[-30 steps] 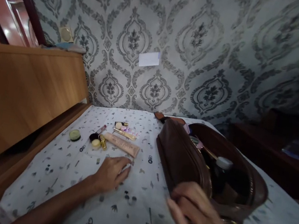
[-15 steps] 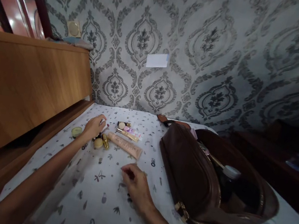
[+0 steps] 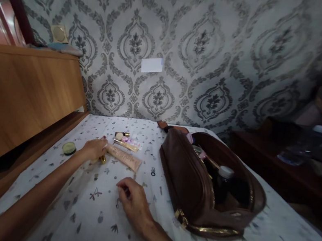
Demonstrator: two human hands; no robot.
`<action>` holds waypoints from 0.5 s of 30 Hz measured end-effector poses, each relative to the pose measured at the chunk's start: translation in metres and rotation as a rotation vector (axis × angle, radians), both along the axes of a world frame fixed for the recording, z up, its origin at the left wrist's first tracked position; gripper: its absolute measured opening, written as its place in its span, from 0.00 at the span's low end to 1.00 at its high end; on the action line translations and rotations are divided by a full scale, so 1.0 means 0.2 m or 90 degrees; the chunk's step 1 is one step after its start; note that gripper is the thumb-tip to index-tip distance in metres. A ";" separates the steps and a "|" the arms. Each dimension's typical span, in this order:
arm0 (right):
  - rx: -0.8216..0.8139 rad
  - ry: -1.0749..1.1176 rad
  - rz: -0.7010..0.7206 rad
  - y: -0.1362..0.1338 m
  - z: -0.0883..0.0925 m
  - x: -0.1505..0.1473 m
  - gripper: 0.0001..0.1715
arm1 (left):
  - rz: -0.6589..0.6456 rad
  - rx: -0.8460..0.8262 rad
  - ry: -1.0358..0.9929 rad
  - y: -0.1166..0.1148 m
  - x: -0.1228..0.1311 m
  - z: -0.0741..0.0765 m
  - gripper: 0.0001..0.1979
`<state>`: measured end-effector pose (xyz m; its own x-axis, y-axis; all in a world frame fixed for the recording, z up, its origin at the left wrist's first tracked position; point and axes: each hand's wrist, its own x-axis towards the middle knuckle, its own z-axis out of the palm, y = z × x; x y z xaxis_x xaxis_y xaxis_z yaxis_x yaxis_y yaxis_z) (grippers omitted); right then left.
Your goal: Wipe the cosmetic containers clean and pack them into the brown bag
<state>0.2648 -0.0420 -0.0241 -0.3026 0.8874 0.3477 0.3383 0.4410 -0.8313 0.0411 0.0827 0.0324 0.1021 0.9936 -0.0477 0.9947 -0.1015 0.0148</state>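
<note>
My left hand (image 3: 95,149) reaches down over a small cluster of cosmetics, its fingers bent and partly hidden; what they hold I cannot make out. A gold lipstick-like tube (image 3: 103,159) shows beside it. Just to the right lies a peach squeeze tube (image 3: 125,158). Behind that are a slim gold-capped tube (image 3: 126,145), a pink-patterned packet (image 3: 134,142) and a small round-ended black and gold item (image 3: 119,136). A green round jar (image 3: 69,148) sits left of the hand. My right hand (image 3: 134,201) hovers or rests at the front, loosely curled with a gap, holding nothing.
An unzipped brown leather bag (image 3: 181,182) stands on the right, with a white-capped dark bottle (image 3: 225,177) inside. Patterned white cloth (image 3: 106,219) covers the surface. A wooden cabinet side (image 3: 25,92) borders the left, a papered wall (image 3: 188,50) the back. A clear bottle (image 3: 302,145) lies far right.
My left hand has lowered onto the small cosmetics, its fingers curling in and covering most of them. The view has turned right, so everything appears shifted left. My right hand keeps its loose curl.
</note>
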 end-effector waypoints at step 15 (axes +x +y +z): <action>0.008 -0.061 -0.007 -0.03 0.03 -0.01 0.11 | -0.060 0.025 -0.054 -0.11 0.04 0.03 0.12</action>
<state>0.2632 -0.0479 -0.0178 -0.3253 0.8864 0.3295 0.4207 0.4477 -0.7891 0.0495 0.0614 0.0382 0.1975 0.9803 0.0039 0.9761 -0.1970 0.0922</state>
